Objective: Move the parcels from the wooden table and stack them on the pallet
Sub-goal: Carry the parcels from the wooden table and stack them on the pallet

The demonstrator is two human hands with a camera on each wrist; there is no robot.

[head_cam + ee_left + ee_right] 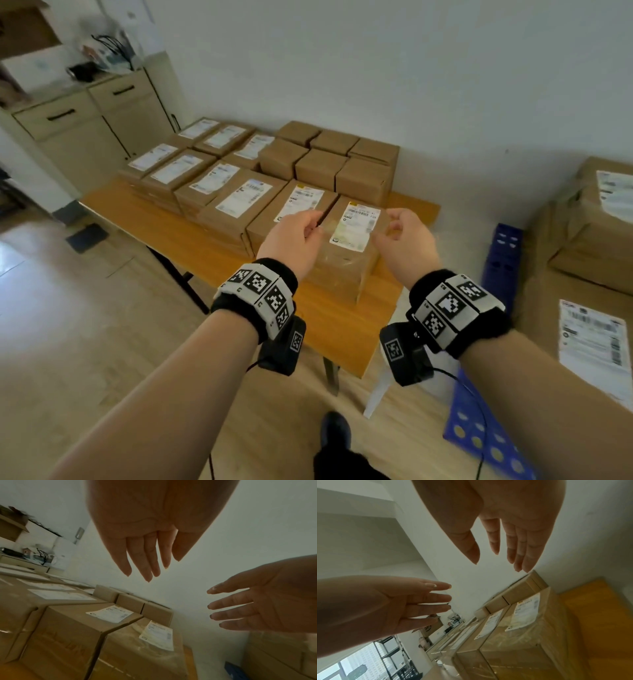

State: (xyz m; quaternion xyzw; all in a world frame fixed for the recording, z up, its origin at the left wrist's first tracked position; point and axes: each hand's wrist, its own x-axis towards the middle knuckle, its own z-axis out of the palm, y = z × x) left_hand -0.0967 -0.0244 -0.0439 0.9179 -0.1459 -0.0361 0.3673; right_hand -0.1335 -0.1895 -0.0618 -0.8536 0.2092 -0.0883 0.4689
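Several brown cardboard parcels with white labels fill the wooden table (346, 329). The nearest parcel (349, 253) stands at the table's right end, wrapped in clear tape. My left hand (301, 233) hovers over its left edge and my right hand (400, 236) over its right edge, both a little above it. In the wrist views the fingers (145, 561) of the left hand and the fingers (517, 547) of the right hand are straight and hold nothing. The blue pallet (486, 442) lies on the floor at the right, with large parcels (589, 240) stacked on it.
A beige cabinet (99, 126) with clutter on top stands at the back left against the wall. Smaller plain boxes (329, 161) sit at the table's far side. Wooden floor (85, 325) stretches to the left of the table. My shoe (335, 431) shows below.
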